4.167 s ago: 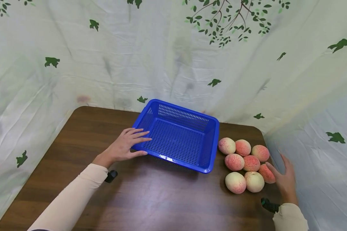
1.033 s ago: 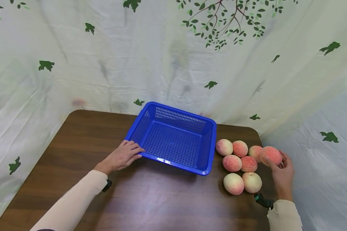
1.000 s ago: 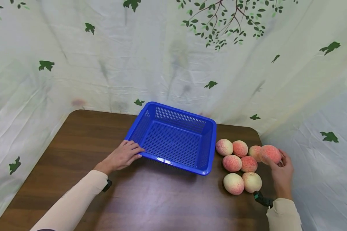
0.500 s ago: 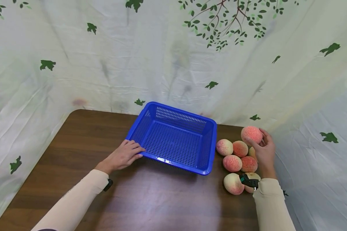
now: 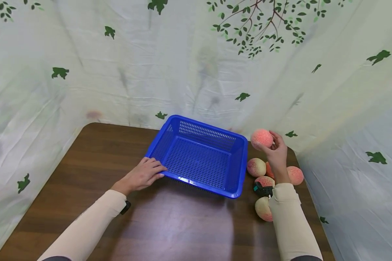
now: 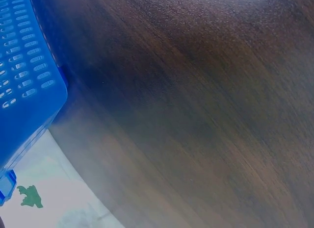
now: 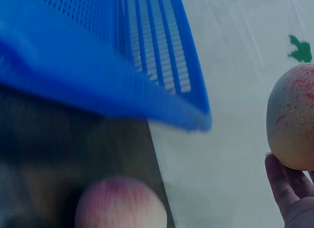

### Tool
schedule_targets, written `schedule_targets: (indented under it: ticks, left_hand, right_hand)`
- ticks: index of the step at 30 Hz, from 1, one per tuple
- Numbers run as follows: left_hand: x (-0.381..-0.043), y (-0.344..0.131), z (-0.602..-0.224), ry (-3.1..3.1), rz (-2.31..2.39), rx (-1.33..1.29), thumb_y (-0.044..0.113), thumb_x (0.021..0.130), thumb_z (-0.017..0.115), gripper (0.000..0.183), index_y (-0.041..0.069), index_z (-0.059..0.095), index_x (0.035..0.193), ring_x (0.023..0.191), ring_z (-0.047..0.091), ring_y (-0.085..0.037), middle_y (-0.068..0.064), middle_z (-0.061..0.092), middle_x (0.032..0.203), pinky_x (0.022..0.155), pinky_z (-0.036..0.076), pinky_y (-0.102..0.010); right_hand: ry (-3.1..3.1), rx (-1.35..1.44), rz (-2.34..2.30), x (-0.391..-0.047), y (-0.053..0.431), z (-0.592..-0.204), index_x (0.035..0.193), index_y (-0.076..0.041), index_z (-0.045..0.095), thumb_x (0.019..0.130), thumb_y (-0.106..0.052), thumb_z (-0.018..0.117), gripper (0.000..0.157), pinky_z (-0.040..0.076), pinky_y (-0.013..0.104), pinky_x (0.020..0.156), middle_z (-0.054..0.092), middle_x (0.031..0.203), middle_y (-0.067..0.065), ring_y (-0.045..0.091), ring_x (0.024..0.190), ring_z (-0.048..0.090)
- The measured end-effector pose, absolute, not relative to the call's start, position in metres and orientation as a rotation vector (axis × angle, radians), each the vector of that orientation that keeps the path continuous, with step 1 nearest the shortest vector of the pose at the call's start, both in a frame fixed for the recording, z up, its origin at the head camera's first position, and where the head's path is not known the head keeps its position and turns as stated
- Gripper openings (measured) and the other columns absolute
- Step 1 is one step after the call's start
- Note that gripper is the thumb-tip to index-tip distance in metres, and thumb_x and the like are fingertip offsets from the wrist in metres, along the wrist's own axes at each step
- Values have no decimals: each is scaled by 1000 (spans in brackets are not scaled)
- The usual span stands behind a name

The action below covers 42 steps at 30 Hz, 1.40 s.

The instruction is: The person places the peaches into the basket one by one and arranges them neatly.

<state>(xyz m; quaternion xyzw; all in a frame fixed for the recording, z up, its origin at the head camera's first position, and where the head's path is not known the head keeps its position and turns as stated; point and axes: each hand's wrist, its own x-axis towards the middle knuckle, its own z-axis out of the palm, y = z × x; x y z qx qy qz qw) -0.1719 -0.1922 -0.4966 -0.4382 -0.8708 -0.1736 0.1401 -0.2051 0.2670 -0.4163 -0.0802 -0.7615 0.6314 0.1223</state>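
A blue plastic basket (image 5: 196, 156) with slotted sides stands on the brown table, its inside bare. My left hand (image 5: 143, 174) grips its near left corner, fingers over the rim and thumb below it. In my right hand (image 5: 277, 152) is a pink-red peach (image 5: 262, 139), pinched between thumb and fingers and raised beside the basket's far right corner. The right wrist view shows this peach's pale, red-speckled underside, with fingertips (image 7: 277, 176) beneath it. More peaches lie right of the basket, among them a pale one (image 5: 256, 167) and a pink one (image 5: 295, 175); my right forearm hides some.
White cloth with green leaf prints (image 5: 202, 72) hangs behind and on both sides of the wooden table (image 5: 196, 232). One peach (image 5: 264, 209) lies near my right sleeve (image 5: 292, 221). Dark straps with small devices sit on both wrists.
My right hand has lifted a peach from the right edge of the group and carried it left toward the basket. Earlier spread over the basket's corner, my left hand now grips the rim.
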Motion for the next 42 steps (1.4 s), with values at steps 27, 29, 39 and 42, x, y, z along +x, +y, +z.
schedule_targets:
  ticks: [27, 29, 39, 42]
  left_hand:
    - [-168, -192, -493, -2588, -476, -1242, 22, 92, 64, 18, 15, 69, 107, 91, 52, -19, 1, 64, 97, 84, 38, -40]
    - [-168, -192, -493, -2588, -476, -1241, 22, 91, 64, 18, 15, 69, 107, 91, 52, -19, 1, 64, 96, 83, 37, -40]
    - [-169, -193, -494, -2602, -466, -1240, 26, 95, 60, 19, 16, 69, 108, 92, 52, -19, 1, 64, 97, 83, 37, -39]
    - [-169, -193, -493, -2601, -448, -1248, 26, 95, 59, 19, 16, 69, 109, 92, 52, -19, 1, 64, 98, 83, 38, -39]
  right_hand:
    - [-2313, -13, 2054, -275, 126, -443, 142, -7, 42, 76, -10, 83, 78, 42, 43, 100, 44, 143, 11, 27, 128, 47]
    - [-2328, -17, 2054, -280, 115, -451, 142, -7, 43, 76, -9, 82, 77, 42, 42, 100, 44, 143, 12, 28, 128, 47]
    - [-2445, -34, 2039, -294, 66, -480, 140, -4, 44, 74, -2, 81, 75, 45, 43, 96, 47, 140, 15, 30, 121, 52]
    - [-2508, -46, 2013, -296, 56, -486, 138, -5, 46, 75, -3, 81, 73, 44, 43, 97, 48, 139, 15, 30, 122, 51]
